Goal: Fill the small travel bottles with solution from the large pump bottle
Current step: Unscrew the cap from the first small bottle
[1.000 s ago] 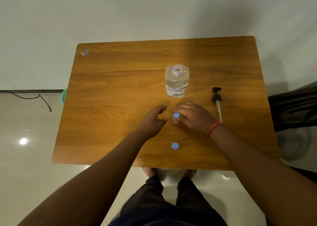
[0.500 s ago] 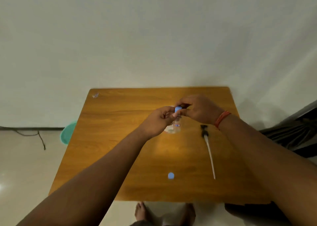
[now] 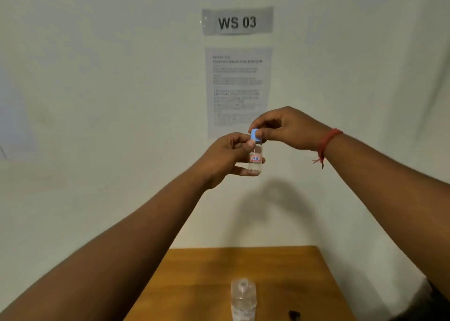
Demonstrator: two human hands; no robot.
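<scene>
Bottle (image 3: 255, 158) upright, pinched in left hand (image 3: 226, 157); right hand (image 3: 285, 128) grips cap (image 3: 255, 135) at twelve o'clock.

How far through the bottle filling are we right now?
Done: the pump is off the large bottle. In hand: the left hand holds vial 17B up while the right hand grips its blue cap. Its fill level is unclear. Left: other vials, out of view.
</scene>
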